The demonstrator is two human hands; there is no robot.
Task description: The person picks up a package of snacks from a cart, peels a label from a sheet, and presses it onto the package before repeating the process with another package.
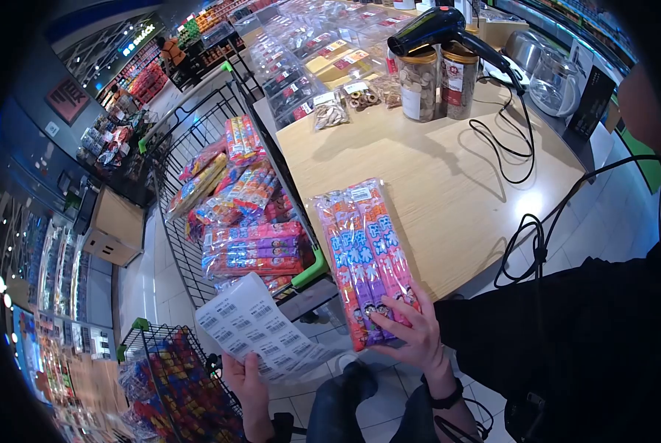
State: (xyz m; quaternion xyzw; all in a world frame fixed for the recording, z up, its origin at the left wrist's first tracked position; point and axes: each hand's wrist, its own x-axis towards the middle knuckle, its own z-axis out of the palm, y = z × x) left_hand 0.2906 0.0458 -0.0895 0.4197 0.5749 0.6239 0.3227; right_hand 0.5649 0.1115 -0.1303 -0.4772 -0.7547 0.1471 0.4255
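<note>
Shop floor, aisles of stock at left; wooden worktop (434, 184) ahead, wire cart (190, 140) just beside its near edge, loaded with bright packs.

Right hand (412, 332): fingers clamped on the near end of one pack (360, 244), thumb on top. The pack lies flat on the worktop corner and its near end overhangs the edge.

Left hand (245, 380): fingers closed on the lower edge of a label sheet (260, 332), held up near the pack, not touching it.

Step, as judged: pack and labels brought together, no label lifted yet. Both hands are occupied, so peeling one calls for a freed thumb or finger, with the pack left resting on the worktop.

Dryer (434, 26) lies across two jars (437, 81) at the far side.

Unclear: label print too small to read; pack print blurred; left fingers mostly behind the sheet; cart's lower layers hidden
</note>
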